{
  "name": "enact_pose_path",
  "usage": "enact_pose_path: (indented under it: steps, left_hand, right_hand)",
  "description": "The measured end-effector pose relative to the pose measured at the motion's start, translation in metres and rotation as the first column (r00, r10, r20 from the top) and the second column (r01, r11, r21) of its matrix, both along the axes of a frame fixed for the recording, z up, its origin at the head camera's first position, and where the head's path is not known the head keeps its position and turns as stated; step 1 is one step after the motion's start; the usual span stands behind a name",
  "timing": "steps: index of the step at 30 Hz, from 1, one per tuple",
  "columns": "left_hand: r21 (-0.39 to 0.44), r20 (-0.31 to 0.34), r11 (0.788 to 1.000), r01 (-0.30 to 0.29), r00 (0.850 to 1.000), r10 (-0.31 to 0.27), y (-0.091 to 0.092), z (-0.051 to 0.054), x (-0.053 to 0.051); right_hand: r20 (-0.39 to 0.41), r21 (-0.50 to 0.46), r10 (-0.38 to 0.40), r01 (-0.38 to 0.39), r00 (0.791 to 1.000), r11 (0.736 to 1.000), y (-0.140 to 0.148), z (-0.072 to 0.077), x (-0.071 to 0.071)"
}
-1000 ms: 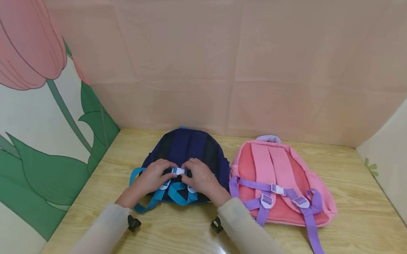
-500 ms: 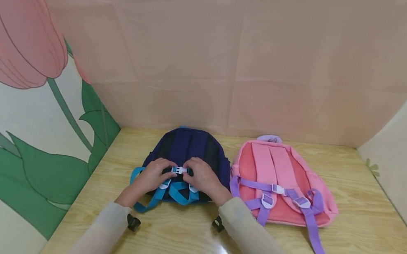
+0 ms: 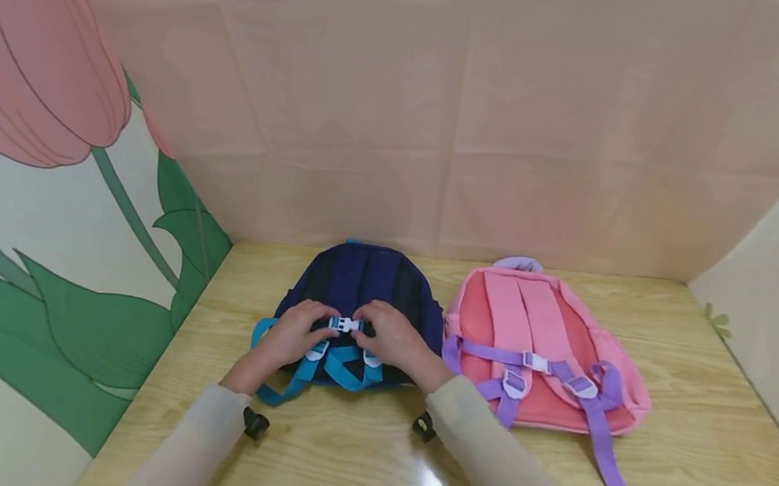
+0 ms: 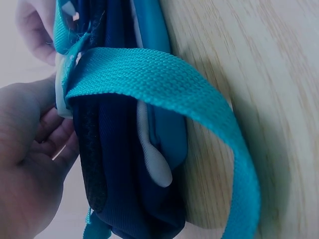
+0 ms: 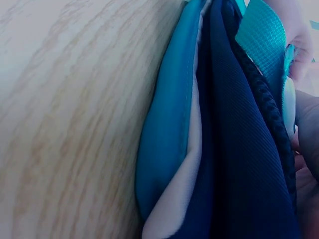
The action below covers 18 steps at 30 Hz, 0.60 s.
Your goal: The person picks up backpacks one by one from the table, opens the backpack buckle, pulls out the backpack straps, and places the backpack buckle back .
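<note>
A navy backpack (image 3: 365,272) with blue straps lies on the table, its strap side up. Both hands pinch the small white side-release buckle (image 3: 346,325) across its middle: my left hand (image 3: 290,334) at the left end, my right hand (image 3: 395,339) at the right end. Dark gaps show between the buckle's white parts; whether it is fully latched I cannot tell. In the left wrist view a loose blue strap (image 4: 144,79) loops from a white strap adjuster (image 4: 62,89) past the pack's side. The right wrist view shows the pack's navy side (image 5: 244,139); the buckle is hidden there.
A pink backpack (image 3: 507,311) lies close against the navy one on its right. Its purple strap (image 3: 602,455) trails toward the front of the wooden table (image 3: 338,459). Behind stands a plain pinkish backdrop (image 3: 374,115), with a flower-printed one at the left.
The buckle looked joined a second ago; its white parts now show dark gaps, and the right hand sits slightly farther right. Both hands still pinch it.
</note>
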<state>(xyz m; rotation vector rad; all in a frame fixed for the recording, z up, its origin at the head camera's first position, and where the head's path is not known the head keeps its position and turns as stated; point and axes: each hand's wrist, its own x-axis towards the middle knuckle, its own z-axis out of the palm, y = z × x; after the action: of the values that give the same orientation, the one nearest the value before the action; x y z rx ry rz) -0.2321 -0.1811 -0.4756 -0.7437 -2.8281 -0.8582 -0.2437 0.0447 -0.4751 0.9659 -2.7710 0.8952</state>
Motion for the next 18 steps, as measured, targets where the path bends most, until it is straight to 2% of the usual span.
enact_pose_path:
  steps: [7, 18]
  left_hand:
    - [0.007, 0.024, 1.0, -0.006, 1.0, 0.006, -0.0007, -0.0012, -0.0013]
    - [0.004, 0.028, 1.0, -0.002, 1.0, 0.002, -0.0022, -0.0001, -0.0025]
  right_hand:
    - [0.072, -0.018, -0.017, 0.019, 0.997, 1.0, 0.0021, 0.0026, 0.0004]
    - [0.064, -0.042, -0.022, 0.025, 0.998, 0.999, 0.0037, 0.0014, -0.0003]
